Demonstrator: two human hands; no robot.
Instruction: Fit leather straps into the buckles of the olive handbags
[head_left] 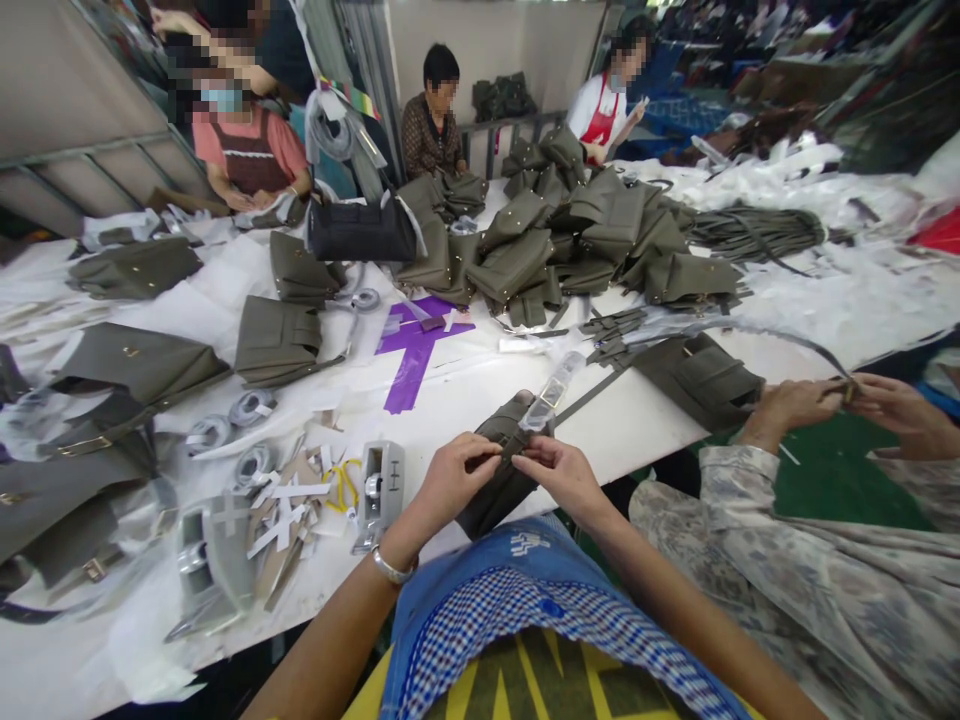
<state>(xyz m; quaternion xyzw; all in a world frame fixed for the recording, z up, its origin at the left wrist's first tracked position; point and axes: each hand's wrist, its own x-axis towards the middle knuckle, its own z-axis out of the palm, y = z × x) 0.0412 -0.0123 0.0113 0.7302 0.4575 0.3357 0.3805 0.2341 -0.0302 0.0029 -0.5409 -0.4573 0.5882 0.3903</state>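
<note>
Directly before me, at the table's front edge, lies a small olive-green handbag (489, 505). My left hand (459, 478) is closed, with thumb and fingertips pinching at the bag's upper side. From the other side my right hand (559, 476) pinches the bag close by, near the base of a strap. That strap carries a buckle (553, 392) wrapped in clear plastic, and it points away from me. What exactly lies between my fingertips is too small to make out.
A pile of olive bags (517, 250) fills the table's middle. Tape dispensers (381, 490), yellow scissors (343, 487) and paper scraps lie to the left. Purple tape (411, 370) marks the table (450, 400). At right, a co-worker's hands (795, 410) hold a strap. Several people sit opposite.
</note>
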